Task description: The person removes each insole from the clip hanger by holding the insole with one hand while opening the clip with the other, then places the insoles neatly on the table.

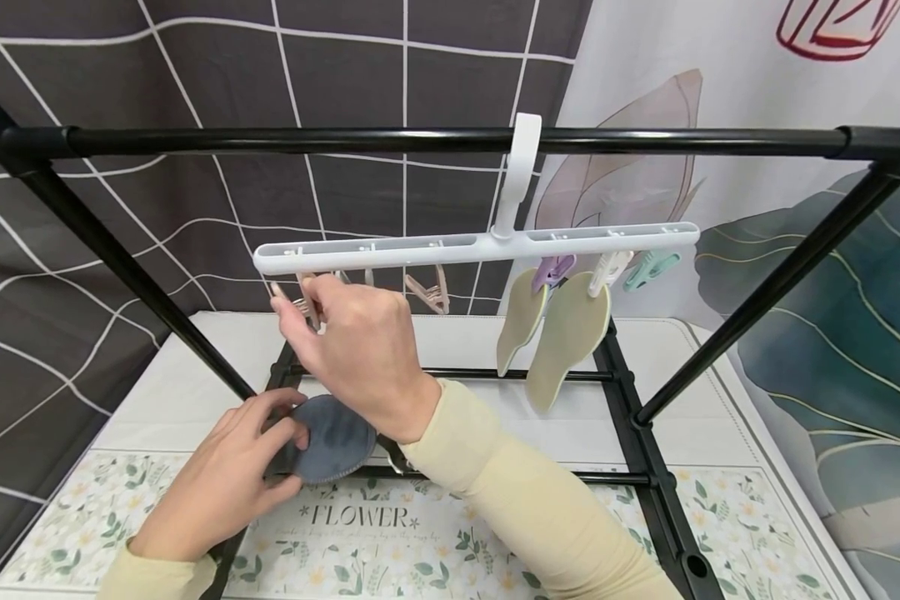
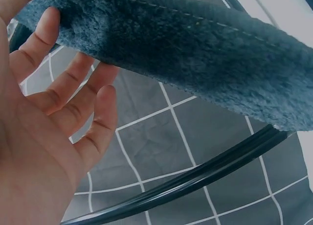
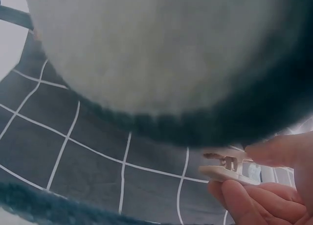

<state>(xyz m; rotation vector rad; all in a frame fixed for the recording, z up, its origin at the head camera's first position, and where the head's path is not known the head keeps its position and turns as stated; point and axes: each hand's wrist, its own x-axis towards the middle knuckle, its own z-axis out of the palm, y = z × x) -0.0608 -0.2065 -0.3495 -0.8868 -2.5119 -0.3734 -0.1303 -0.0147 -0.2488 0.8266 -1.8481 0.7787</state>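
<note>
My left hand (image 1: 236, 471) pinches a blue-grey fuzzy insole (image 1: 337, 442) below the left end of a white clip hanger (image 1: 435, 252). In the left wrist view the plush side of the insole (image 2: 186, 54) shows above the fingers. My right hand (image 1: 367, 350) reaches under the hanger and pinches a beige-pink clothespin (image 3: 227, 168) by its handles; its jaws look apart in the right wrist view. A pale sole with a dark fuzzy edge fills the top of that view, blurred. Two pale yellow-green insoles (image 1: 570, 342) hang from a purple clip (image 1: 553, 271) and a white clip (image 1: 610, 272).
The hanger hooks over the top bar (image 1: 307, 142) of a black rack standing on a table with a floral mat (image 1: 360, 550). Another pink clip (image 1: 429, 292) and a green clip (image 1: 651, 268) hang from the hanger. A dark checked curtain (image 1: 232, 83) is behind.
</note>
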